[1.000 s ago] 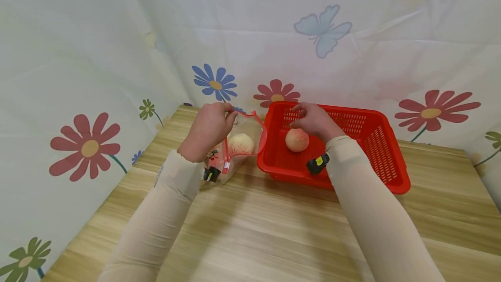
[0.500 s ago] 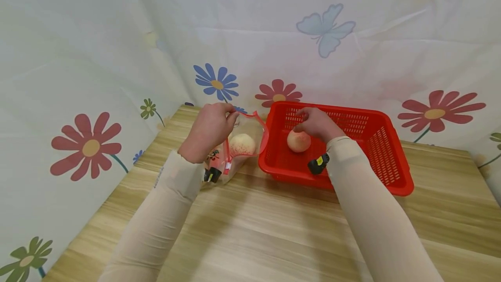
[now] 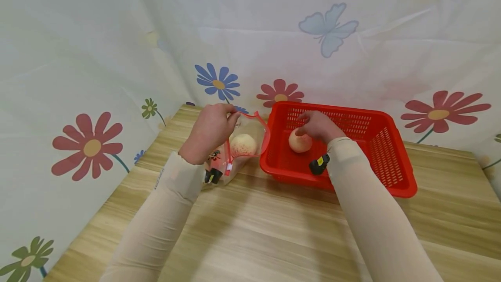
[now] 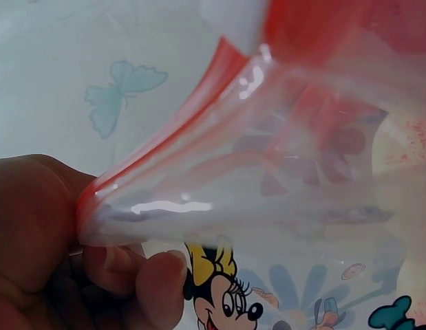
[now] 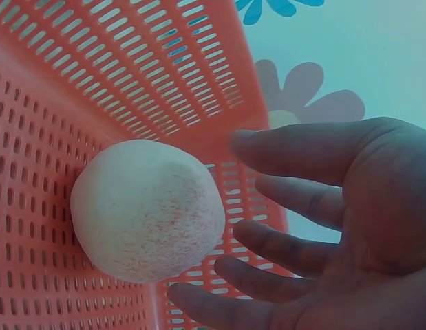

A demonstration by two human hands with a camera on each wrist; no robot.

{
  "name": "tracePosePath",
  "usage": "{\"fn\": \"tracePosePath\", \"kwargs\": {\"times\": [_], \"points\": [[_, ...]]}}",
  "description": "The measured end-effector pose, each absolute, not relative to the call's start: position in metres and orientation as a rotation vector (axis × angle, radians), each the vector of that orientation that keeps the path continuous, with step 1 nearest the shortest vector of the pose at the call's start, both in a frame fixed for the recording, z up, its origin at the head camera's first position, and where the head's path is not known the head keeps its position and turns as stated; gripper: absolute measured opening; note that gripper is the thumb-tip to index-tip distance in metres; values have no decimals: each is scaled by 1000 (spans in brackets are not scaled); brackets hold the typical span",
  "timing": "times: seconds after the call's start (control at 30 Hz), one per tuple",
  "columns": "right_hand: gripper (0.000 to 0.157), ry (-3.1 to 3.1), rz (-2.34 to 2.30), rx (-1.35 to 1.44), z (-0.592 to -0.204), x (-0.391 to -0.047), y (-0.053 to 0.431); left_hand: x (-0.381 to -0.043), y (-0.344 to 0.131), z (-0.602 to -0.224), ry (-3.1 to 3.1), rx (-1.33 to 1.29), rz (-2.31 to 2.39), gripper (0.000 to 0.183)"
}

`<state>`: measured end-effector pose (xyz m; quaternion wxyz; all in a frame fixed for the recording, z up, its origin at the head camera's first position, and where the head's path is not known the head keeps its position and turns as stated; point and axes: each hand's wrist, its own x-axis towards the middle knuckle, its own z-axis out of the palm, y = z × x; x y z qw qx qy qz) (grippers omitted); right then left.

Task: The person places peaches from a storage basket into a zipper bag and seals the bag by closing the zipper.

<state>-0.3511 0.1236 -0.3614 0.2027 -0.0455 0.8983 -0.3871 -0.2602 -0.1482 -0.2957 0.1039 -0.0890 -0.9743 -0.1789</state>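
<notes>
My left hand [image 3: 211, 130] pinches the red-edged mouth of a clear zip bag [image 4: 199, 206], pulling that corner out so the mouth gapes. The bag carries cartoon prints, and a small slider [image 3: 228, 167] sits at the near end of its red zip. Inside lies a pale peach [image 3: 243, 145] with red speckles. Over the red basket [image 3: 408, 186], my right hand [image 3: 318, 126] reaches down beside a second peach [image 5: 147, 213]. In the right wrist view its fingers are spread, with the thumb apart from them, and the peach sits just off the fingertips.
The basket has slotted walls and stands right of the bag, its left rim close to the bag's mouth. Both stand on a wood-grain table [image 3: 266, 229]. Behind and to the left hangs a white sheet [image 3: 250, 21] printed with flowers and a butterfly.
My right hand has sunk a little lower beside the peach in the basket. The left hand keeps its pinch on the bag. The whole head view has shifted slightly.
</notes>
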Motion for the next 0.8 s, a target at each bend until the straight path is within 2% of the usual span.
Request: {"fn": "tracePosePath", "kwargs": {"times": [0.47, 0.8], "points": [[80, 2353, -1021, -60, -362, -353, 124, -260, -148, -294, -2871, -271, -506, 30], [72, 2347, -1045, -67, -371, -352, 125, -258, -148, -294, -2875, -263, -526, 28]]}}
